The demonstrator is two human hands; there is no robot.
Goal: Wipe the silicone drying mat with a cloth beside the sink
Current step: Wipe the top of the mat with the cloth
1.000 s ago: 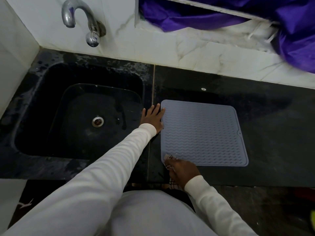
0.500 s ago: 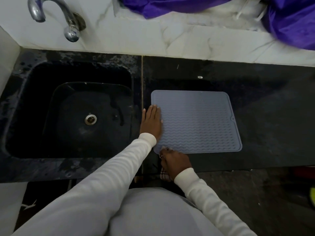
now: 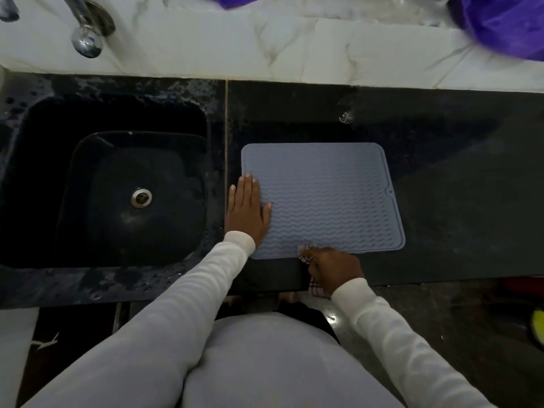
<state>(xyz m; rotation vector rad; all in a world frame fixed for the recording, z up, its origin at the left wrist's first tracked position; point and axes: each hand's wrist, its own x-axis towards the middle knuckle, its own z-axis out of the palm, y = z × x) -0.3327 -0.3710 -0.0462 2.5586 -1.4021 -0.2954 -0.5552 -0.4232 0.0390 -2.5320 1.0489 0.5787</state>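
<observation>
Against the frame half a second back, I note my right hand [image 3: 334, 267] has moved along the near edge of the silicone drying mat [image 3: 323, 198], from its near-left corner toward the middle of that edge. It grips the checked cloth [image 3: 306, 254] with curled fingers, the cloth touching the mat's near rim and trailing out beside the wrist. My left hand [image 3: 247, 212] remains flat, fingers straight and together, pressing the mat's left border, thumb spread onto the ribbed surface.

The mat lies flat on the black countertop [image 3: 456, 201], between my two hands and extending beyond the right one. The sink [image 3: 117, 187] sits just beyond my left hand, its drain [image 3: 141, 197] visible. Past my fingertips I record a white marble backsplash [image 3: 294, 45], a chrome tap [image 3: 88, 30], and purple fabric [image 3: 506, 25] at far right.
</observation>
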